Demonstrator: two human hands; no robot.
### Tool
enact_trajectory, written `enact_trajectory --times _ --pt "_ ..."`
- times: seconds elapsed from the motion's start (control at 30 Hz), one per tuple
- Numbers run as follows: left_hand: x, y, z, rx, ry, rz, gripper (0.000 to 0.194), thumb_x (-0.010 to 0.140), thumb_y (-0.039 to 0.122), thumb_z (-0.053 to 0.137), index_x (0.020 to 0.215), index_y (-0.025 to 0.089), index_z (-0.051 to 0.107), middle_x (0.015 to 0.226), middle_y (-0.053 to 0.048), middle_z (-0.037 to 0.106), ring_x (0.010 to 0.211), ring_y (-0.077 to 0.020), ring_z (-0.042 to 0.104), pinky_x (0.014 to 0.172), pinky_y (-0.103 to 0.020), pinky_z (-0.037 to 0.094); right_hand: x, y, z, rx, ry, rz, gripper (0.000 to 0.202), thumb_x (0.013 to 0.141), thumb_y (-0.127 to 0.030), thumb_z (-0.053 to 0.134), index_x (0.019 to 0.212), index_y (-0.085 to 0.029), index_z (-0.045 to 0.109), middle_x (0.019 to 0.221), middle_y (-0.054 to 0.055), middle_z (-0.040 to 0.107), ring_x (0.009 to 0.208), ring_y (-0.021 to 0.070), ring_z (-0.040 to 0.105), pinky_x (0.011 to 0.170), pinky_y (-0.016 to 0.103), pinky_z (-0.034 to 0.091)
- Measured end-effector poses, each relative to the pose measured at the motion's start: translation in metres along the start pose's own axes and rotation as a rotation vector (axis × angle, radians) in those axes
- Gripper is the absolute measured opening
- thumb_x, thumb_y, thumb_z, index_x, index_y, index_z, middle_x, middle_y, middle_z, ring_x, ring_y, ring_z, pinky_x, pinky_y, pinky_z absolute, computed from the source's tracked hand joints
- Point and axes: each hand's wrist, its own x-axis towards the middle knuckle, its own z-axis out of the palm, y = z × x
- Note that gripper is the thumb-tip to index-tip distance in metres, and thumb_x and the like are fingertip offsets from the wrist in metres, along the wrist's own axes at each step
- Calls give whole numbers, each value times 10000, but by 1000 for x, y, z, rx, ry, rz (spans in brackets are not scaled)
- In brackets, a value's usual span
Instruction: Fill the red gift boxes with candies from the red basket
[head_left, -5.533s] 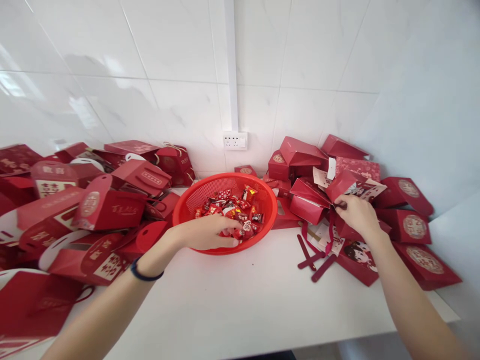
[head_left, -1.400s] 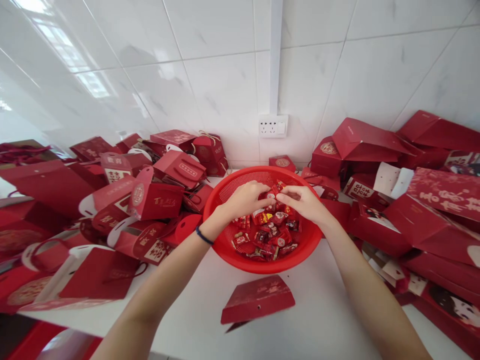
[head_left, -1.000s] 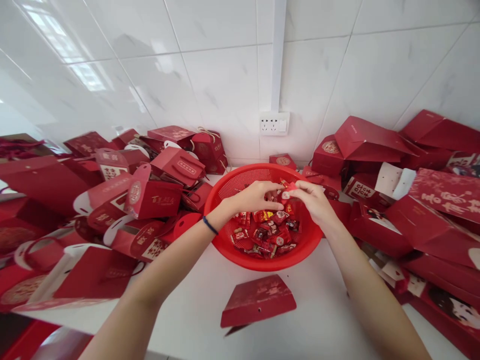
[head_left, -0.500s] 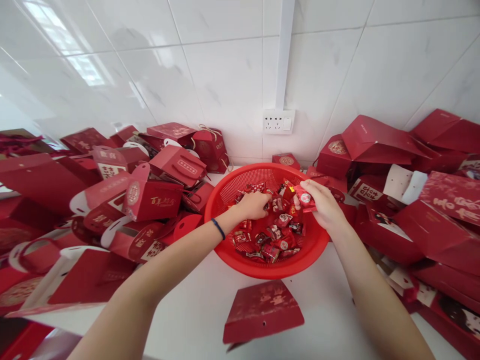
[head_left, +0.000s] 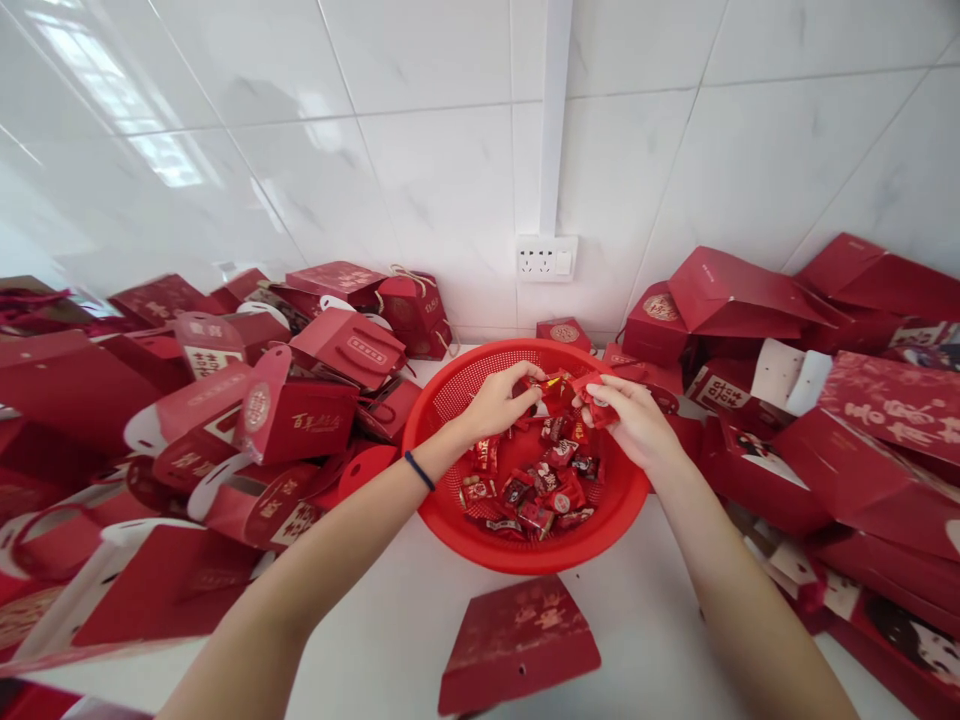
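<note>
A red plastic basket (head_left: 525,560) with perforated walls stands on the white table, holding several wrapped candies (head_left: 536,485). Over its back half, my left hand (head_left: 504,402) is closed in a pinch on a red candy wrapper, partly hidden by the fingers. Close by on the right, my right hand (head_left: 634,420) grips red wrapped candies (head_left: 594,398) above the basket's right side. A dark red gift box (head_left: 517,645) lies on the table in front of the basket, its top towards me.
Red gift boxes (head_left: 300,410) are heaped on the left, some with white handles. More red boxes (head_left: 750,295) pile up on the right. Behind the basket, a small red box (head_left: 564,332) stands near the tiled wall, below a white socket (head_left: 547,259).
My left hand has lifted from among the candies, now pinching one, and come nearer my right hand. My right hand has kept its hold. The view has shifted slightly.
</note>
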Motion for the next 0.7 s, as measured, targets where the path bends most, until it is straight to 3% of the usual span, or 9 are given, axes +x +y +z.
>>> enact_trajectory --times 0.07,0.2,0.43,0.53,0.63,0.7 --pt "-1 -2 1 -45 25 56 264 902 279 605 1150 186 618 1039 -41 716 731 -147 604 730 -279 505 2 4 -2 3 29 -13 308 675 -488 831 732 -225 681 760 20 720 664 172 628 676 329 517" --pt "-3 -7 5 -80 75 113 361 936 364 614 1236 166 587 846 -13 664 696 -156 577 685 -275 492 5 9 -3 10 55 -14 319 642 -493 860 764 -256 686 824 19 742 853 228 688 836 368 535" --pt "-6 0 8 -67 115 207 411 1007 518 519 1213 179 625 1209 -105 700 1017 -195 665 863 -286 531 0 3 3 4 -27 50 359 597 -488 904 809 -253 735 886 20 769 860 224 690 780 348 540" --pt "-7 1 10 -72 71 193 467 1008 475 540 1374 184 535 1205 -100 704 997 -199 680 920 -315 532 -2 2 4 18 -39 58 357 583 -487 902 783 -242 737 826 10 750 799 208 669 742 333 532" --pt "-6 0 12 -55 4 75 553 1025 406 499 1509 169 377 1122 -88 716 934 -205 694 903 -341 541 0 3 3 56 91 -1 344 577 -476 909 692 -244 682 756 -7 709 759 190 645 758 327 528" --pt "-4 -1 13 47 -117 -3 420 1018 337 482 1395 154 503 1085 -87 729 939 -215 697 893 -342 535 1 5 2 74 154 -34 369 593 -496 903 665 -253 634 753 -7 696 755 196 639 755 334 531"
